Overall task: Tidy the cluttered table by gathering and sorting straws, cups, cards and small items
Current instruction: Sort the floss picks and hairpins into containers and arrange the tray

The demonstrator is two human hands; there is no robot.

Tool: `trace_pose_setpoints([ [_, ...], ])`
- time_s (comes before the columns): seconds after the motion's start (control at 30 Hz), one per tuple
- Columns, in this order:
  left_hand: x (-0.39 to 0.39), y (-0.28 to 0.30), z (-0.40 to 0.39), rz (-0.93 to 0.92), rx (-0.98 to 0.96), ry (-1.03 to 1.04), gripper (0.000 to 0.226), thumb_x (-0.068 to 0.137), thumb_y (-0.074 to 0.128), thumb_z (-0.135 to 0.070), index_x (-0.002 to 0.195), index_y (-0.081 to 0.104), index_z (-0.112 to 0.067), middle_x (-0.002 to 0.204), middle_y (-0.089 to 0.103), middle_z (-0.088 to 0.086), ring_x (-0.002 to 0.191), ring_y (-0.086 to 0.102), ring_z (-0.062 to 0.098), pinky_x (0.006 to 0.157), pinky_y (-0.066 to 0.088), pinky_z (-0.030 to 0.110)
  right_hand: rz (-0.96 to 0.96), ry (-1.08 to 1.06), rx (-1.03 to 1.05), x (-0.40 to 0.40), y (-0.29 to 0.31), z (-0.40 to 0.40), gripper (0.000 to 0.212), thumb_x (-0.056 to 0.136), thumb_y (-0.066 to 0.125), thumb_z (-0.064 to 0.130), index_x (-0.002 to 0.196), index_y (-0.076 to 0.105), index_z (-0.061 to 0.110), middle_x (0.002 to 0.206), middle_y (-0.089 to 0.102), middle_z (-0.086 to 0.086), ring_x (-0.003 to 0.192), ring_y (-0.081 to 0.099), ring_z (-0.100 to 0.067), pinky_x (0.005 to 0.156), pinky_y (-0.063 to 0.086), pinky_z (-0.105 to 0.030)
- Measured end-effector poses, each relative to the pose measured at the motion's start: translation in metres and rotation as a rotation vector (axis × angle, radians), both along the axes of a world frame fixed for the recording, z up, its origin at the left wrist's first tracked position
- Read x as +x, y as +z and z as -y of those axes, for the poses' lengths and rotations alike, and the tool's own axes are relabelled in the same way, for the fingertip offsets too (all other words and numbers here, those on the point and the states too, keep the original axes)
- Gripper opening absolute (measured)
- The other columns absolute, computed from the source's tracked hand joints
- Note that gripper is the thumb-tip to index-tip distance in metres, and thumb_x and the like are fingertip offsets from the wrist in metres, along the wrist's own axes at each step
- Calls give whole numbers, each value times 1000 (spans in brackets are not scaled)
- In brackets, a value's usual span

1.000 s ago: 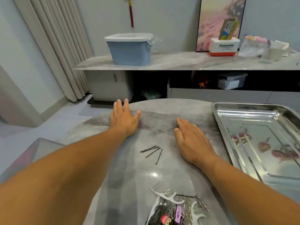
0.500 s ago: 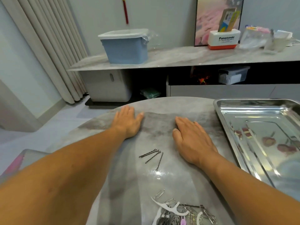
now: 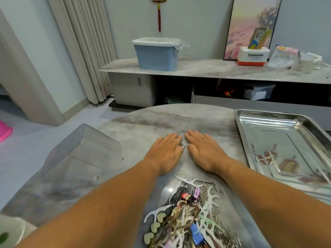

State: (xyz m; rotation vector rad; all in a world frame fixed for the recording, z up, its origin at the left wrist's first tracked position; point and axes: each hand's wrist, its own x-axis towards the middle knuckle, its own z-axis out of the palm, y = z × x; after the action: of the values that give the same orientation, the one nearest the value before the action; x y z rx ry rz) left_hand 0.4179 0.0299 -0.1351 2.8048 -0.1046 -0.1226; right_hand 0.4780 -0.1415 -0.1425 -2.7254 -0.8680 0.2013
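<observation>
Both my hands lie flat, palms down, side by side on the grey marble table (image 3: 136, 126). My left hand (image 3: 165, 152) and my right hand (image 3: 203, 150) almost touch at the index fingers. A few dark hairpins (image 3: 181, 145) poke out from under my left hand's thumb side; the others are hidden beneath it. Nearer to me, between my forearms, lies a pile of small items (image 3: 188, 212): white floss picks, paper clips, hair clips and pale heart shapes. Neither hand grips anything.
A shiny steel tray (image 3: 239, 122) sits on the table at the right. A stack of clear plastic sheets (image 3: 93, 145) lies at the table's left edge. Beyond the table stands a low sideboard with a blue bin (image 3: 155, 54) and a white box (image 3: 252, 57).
My hands have slid inward until they nearly meet, and the left one now covers most of the hairpins. The view has tilted down, showing more of the pile.
</observation>
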Motion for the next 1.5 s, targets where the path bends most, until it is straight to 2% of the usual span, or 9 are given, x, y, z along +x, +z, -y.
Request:
trace_pose_setpoints([
  [0.27,-91,9,19,-95,-109,-15,56,108,12,-34,162,7,-23,170,0,-6,155,-3,7,126,-4,33,-102,70,59,-87,9,16,77,90,7,51,162,16,25,169,7,10,154,1,-2,125,-3,-28],
  [0.47,-158,22,28,-179,-146,-25,54,110,12,-31,163,8,-22,170,0,-4,155,-3,10,126,-2,32,-118,88,62,-157,14,31,53,110,26,30,161,19,22,169,10,7,154,4,-4,121,-7,-21],
  [0.67,-211,29,38,-219,-188,-27,54,110,11,-32,163,9,-21,170,1,-2,155,-1,9,126,0,30,-190,73,101,-211,23,36,50,111,25,23,161,23,21,169,13,5,154,6,-5,120,-6,-20],
  [0.87,-241,29,34,-158,-323,181,57,109,15,-46,162,15,-27,169,15,-5,154,12,14,126,9,37,-242,-170,299,-233,35,53,49,110,24,39,154,42,26,161,37,5,147,31,-10,117,18,-21],
  [0.97,-244,29,41,-159,-274,254,59,109,10,-45,162,9,-22,170,8,-2,156,6,17,127,5,42,-206,-336,366,-241,30,66,52,111,19,40,158,32,23,165,28,4,151,23,-11,121,12,-26],
  [1.07,-242,30,52,-223,-210,228,60,108,7,-47,163,3,-22,170,-2,-2,156,-5,17,127,-4,44,-184,-236,253,-253,18,65,50,111,19,33,159,28,26,167,21,7,153,13,-7,124,2,-27],
  [1.23,-224,55,33,-4,-342,346,71,105,44,-35,163,3,-25,170,3,0,156,0,21,127,6,42,-257,-231,338,-252,23,59,47,111,26,34,156,36,28,162,32,9,147,25,-4,118,14,-20],
  [1.37,-180,99,-26,281,36,488,97,90,64,-6,161,3,-28,169,-2,9,156,-6,28,126,2,43,-211,-262,439,-235,36,52,51,106,36,50,153,41,29,157,39,10,136,35,-1,110,22,-19],
  [1.5,-136,137,-88,72,277,687,112,83,66,-1,160,-10,-27,166,-10,24,154,-8,39,124,4,54,-238,-188,476,-217,41,37,60,99,40,64,153,37,38,156,35,15,130,36,2,107,28,-21],
])
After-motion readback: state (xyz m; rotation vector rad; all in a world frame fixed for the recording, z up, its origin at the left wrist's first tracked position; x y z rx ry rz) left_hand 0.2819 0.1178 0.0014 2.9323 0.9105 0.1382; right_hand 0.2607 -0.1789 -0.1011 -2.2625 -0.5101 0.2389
